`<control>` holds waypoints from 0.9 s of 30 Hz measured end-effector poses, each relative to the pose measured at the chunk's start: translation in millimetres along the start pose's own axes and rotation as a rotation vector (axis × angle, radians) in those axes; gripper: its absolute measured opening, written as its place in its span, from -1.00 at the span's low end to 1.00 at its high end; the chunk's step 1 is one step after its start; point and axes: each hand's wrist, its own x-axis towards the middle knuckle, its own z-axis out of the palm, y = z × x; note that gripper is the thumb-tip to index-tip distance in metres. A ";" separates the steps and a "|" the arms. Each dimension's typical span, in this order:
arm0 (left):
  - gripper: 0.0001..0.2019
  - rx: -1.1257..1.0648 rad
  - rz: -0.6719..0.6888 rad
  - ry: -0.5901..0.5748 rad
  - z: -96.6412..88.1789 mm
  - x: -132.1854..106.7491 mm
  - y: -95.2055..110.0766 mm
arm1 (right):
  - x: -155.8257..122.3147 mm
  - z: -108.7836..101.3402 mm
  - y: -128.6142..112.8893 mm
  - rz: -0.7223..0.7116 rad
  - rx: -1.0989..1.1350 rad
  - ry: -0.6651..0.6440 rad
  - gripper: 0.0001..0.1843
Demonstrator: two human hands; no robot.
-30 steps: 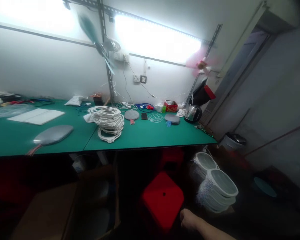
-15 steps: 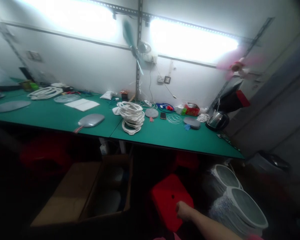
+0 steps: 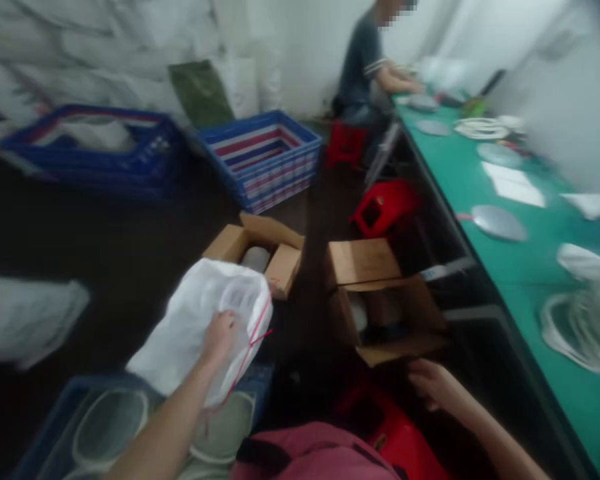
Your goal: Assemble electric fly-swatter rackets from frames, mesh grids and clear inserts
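My left hand [image 3: 220, 337] is over the mouth of a white woven sack [image 3: 175, 327] with a red drawstring [image 3: 260, 320]. Its fingers look curled, and blur hides what, if anything, is in them. Round pale shapes show inside the sack's mouth. My right hand [image 3: 430, 385] hangs above a red plastic stool [image 3: 405, 433], fingers loosely bent and apart, holding nothing. Below the sack, a blue crate [image 3: 55, 427] holds white-rimmed oval pieces [image 3: 111, 427] with grey-green faces.
Two open cardboard boxes [image 3: 365, 260] [image 3: 230, 243] stand on the floor. Behind them are blue baskets [image 3: 280, 177] [image 3: 145, 163]. A green-topped workbench [image 3: 535, 280] runs along the right. At its far end a person [image 3: 363, 60] sits working. A red stool [image 3: 387, 207] lies tipped near the bench.
My view has swung left from the bench to the floor and crate. My right hand has left the red stool's seat. My left hand and the white sack have come into view.
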 end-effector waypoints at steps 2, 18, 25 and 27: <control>-0.75 0.012 -0.080 0.028 -6.3 -3.9 -35.7 | 8.9 21.2 -77.4 -0.143 -0.060 -0.166 -0.63; -0.78 0.070 0.015 -0.083 -14.6 31.4 -125.4 | 55.7 296.5 -263.1 -1.009 -1.026 -0.226 -0.71; -0.81 -0.128 -0.004 0.048 -40.1 2.6 -136.2 | 40.1 283.3 -273.1 -1.144 -1.064 -0.193 -0.74; -0.86 -0.189 -0.026 0.095 -53.4 -8.7 -140.8 | 30.7 275.5 -279.6 -1.204 -1.046 -0.192 -0.72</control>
